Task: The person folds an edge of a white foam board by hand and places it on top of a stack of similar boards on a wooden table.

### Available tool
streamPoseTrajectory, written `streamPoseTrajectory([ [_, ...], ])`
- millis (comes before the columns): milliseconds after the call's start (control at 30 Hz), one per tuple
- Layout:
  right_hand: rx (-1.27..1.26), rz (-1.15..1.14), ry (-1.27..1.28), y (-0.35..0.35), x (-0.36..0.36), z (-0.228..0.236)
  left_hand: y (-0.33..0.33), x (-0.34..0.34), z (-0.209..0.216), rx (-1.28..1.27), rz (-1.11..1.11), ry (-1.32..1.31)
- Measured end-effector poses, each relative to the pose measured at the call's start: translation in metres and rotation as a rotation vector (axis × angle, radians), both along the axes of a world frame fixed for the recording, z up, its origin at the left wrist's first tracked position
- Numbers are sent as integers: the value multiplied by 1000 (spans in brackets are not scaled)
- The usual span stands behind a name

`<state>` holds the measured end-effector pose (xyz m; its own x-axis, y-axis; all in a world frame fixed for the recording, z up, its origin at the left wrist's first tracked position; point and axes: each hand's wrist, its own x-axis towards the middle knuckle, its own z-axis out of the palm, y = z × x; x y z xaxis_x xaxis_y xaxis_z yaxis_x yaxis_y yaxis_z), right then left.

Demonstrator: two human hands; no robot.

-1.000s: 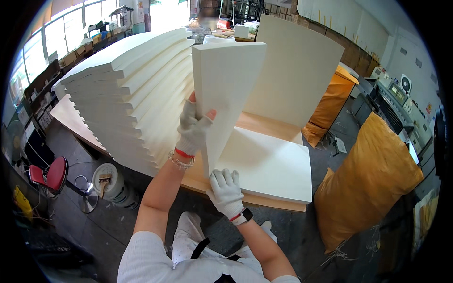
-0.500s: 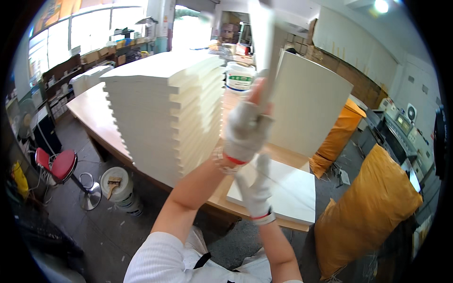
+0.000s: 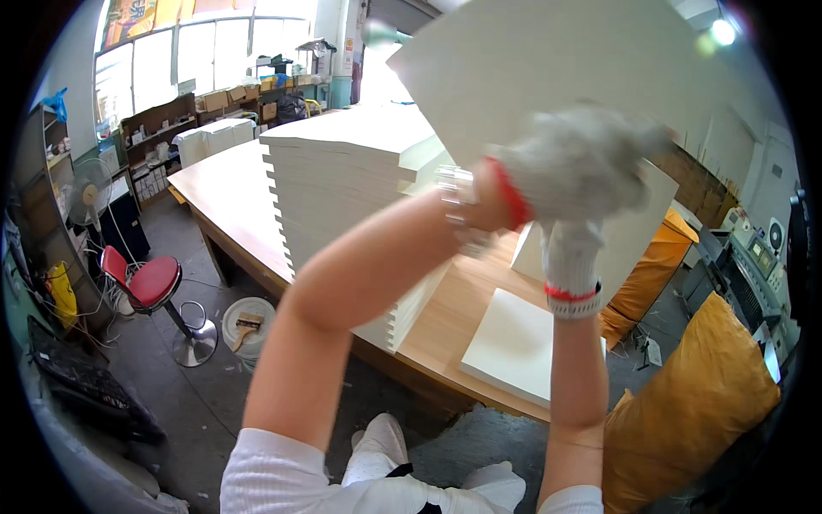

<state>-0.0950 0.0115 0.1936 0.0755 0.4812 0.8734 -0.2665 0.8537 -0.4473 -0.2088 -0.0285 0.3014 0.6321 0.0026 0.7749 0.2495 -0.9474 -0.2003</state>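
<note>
White panel (image 3: 539, 68): raised and tilted above the table (image 3: 224, 197).
Left hand (image 3: 582, 163): gloved, blurred; grip holding the white panel at its lower part; finger placement indistinct.
Right hand (image 3: 574, 244): gloved, just below the left, fingers hidden behind it; state of grip cannot be told.
Stack (image 3: 334, 197): white boards with stepped edges, standing on the table.
Flat slab (image 3: 509, 343): white, lying near the table's front edge.
Orange sack (image 3: 685, 411): right of the table.
</note>
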Motion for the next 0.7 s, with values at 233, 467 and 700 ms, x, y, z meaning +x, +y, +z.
streamPoseTrajectory([
  [233,-504,288,84,67,-73,82,80,-203,9,-39,339,-473],
  [467,-124,-929,-1073,117,-68,56,147,-318,-38,-578,1048,-256],
  [700,-385,-667,-1184,36,-101,65,164,-366,-79,-755,599,-402],
])
